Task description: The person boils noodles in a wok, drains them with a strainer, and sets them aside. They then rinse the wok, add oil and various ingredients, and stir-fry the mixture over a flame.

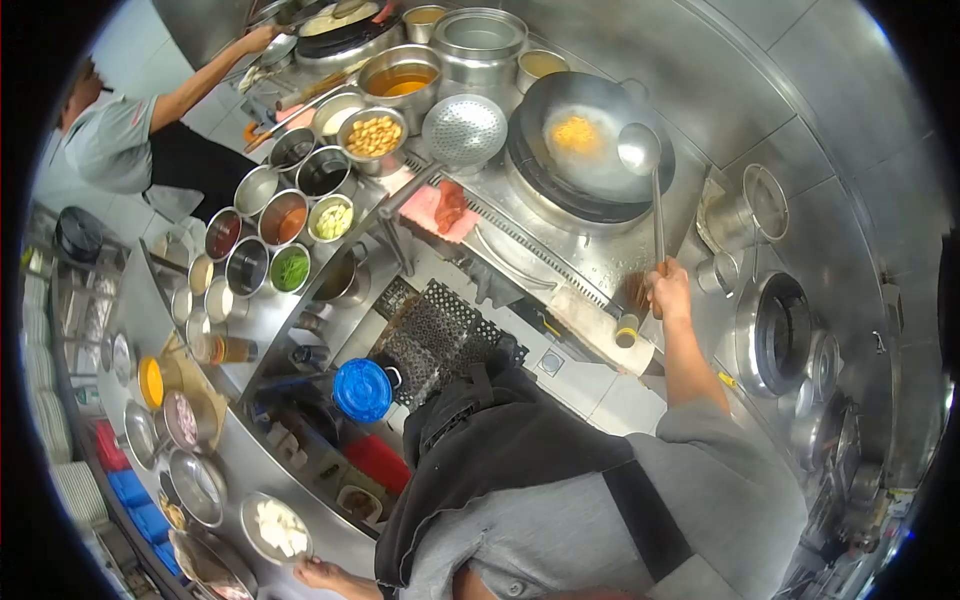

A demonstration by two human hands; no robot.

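My right hand (670, 290) is closed around the handle of a metal ladle (638, 149), whose bowl is over the right side of a black wok (545, 110). In the wok, yellow food (577, 135) sits in whitish, steaming contents. At the bottom left, my left hand (316, 573) grips the rim of a metal bowl (248, 520) holding white pieces (281, 528). The fingers are partly hidden at that rim.
A perforated strainer (466, 130) lies left of the wok. Metal containers of sauces and ingredients, one with nuts (374, 136), crowd the counter. A co-worker's arm (195, 90) reaches toward another wok at the top left. A blue lid (362, 390) is below.
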